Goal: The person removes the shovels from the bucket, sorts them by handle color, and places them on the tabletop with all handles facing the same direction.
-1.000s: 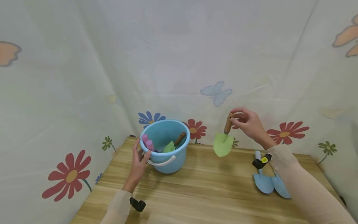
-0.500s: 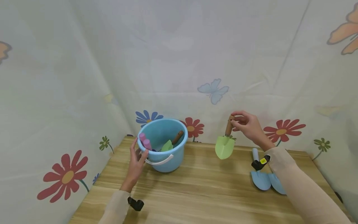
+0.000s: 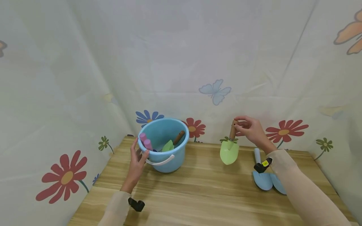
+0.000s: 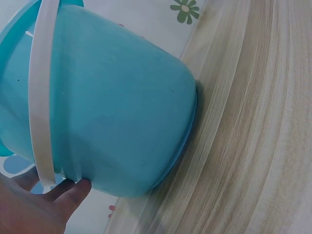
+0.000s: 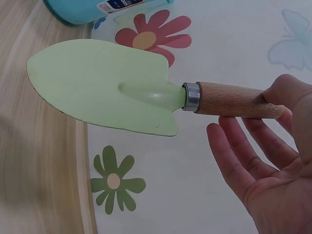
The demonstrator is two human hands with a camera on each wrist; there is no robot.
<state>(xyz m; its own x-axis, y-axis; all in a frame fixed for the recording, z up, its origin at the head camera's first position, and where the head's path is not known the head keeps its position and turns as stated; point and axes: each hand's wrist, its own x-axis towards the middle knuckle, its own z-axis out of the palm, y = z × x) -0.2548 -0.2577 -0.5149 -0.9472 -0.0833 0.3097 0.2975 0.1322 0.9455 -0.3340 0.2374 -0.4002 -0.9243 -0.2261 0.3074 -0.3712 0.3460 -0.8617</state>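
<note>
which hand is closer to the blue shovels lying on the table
Right. The right hand holds the green trowel just above and left of the blue shovels; the left hand is across the table at the bucket.

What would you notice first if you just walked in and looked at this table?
Probably the green trowel, dangling blade-down above the wooden table from the right hand, which pinches the end of its wooden handle. Next, the blue bucket at the table's back left, with tools poking out, and the left hand touching its side.
</note>
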